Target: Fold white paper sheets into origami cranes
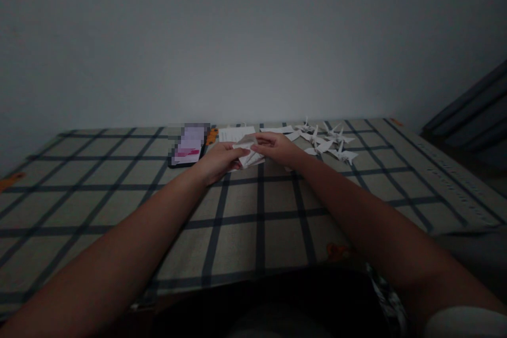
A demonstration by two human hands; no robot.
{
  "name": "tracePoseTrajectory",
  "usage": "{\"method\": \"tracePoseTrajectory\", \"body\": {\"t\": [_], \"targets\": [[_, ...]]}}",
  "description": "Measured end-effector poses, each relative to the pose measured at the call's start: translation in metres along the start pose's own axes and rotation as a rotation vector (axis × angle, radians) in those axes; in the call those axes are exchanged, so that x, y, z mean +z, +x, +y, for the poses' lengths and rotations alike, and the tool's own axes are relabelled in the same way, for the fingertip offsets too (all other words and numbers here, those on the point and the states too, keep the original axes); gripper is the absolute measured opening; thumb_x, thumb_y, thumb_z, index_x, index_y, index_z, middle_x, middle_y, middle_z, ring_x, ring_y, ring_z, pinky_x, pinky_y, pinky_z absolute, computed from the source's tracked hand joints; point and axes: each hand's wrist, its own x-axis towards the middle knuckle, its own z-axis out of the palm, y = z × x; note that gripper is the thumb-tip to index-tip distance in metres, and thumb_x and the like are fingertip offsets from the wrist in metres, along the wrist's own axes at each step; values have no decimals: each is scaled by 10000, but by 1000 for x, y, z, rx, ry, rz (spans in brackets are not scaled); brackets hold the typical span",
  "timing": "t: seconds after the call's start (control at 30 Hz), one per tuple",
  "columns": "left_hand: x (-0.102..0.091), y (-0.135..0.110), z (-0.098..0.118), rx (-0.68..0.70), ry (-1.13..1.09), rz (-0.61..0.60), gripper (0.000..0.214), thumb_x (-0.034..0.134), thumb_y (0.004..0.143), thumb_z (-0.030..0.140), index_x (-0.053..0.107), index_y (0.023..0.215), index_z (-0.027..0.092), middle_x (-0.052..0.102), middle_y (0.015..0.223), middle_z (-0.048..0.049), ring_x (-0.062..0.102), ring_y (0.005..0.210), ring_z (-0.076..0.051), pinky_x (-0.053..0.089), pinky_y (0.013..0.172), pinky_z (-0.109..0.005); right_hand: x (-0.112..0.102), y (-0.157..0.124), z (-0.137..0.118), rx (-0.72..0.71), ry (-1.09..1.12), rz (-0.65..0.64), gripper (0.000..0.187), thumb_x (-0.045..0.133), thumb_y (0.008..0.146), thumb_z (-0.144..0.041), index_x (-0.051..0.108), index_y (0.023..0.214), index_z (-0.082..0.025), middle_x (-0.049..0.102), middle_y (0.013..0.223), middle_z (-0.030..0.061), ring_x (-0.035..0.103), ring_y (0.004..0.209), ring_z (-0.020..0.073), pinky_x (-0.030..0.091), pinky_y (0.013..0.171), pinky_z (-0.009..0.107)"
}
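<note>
A partly folded sheet of white paper (247, 159) is held above the checked cloth, between both hands. My left hand (221, 161) grips its left side, thumb lying on top. From the right, my right hand (278, 148) pinches the paper's upper right part with thumb and fingers. Creases run diagonally across the paper's face. The fingers beneath it are mostly hidden. Just beyond my right hand lie several folded white paper cranes (315, 140), wings spread.
A phone (189, 145) with a lit, blurred screen lies left of my hands. Behind them rest white paper sheets (236, 132), one with printed lines. The checked tablecloth (178, 237) covers the table, which meets a plain wall (237, 37). Dark striped fabric (471, 97) hangs at right.
</note>
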Motion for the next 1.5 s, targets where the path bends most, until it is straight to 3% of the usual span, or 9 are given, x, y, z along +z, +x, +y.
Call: {"method": "tracePoseTrajectory", "body": {"t": [0.3, 0.67, 1.17, 1.33, 1.5], "targets": [[7, -9, 11, 3, 26, -43, 101, 781, 711, 207, 746, 748, 120, 711, 748, -79, 592, 610, -121, 474, 592, -243, 0, 0, -1, -11, -93, 9, 432, 702, 828, -295, 704, 1247, -191, 692, 1294, 111, 666, 1117, 210, 529, 1017, 422], [7, -7, 7, -26, -16, -41, 133, 817, 693, 206, 766, 769, 110, 740, 803, -90, 648, 671, -121, 508, 604, -212, 0, 2, 4, -60, -147, 30, 394, 681, 842, -312, 719, 1208, -172, 719, 1232, 108, 676, 1093, 221, 527, 995, 431], [5, -3, 2, 4, -54, -74, 176, 793, 696, 216, 763, 833, 109, 753, 904, -137, 687, 776, -182, 570, 689, -275, 3, 1, 0, -75, -216, 72, 365, 639, 872, -307, 716, 1204, -174, 721, 1221, 108, 672, 1070, 208, 535, 965, 410], [7, -5, 3, 18, -19, -49, 193, 811, 668, 186, 770, 845, 122, 756, 907, -128, 691, 792, -180, 555, 669, -249, 4, 1, 3, -78, -210, 63, 380, 628, 872, -268, 694, 1231, -161, 709, 1226, 120, 670, 1050, 207, 540, 955, 409], [8, -6, 7, 2, -21, 34, 167, 817, 654, 186, 750, 797, 133, 750, 868, -93, 663, 735, -148, 542, 640, -224, 4, 2, 9, -42, -126, 36, 534, 650, 875, -281, 571, 1389, -159, 694, 1186, 122, 669, 975, 185, 577, 850, 343]]}}
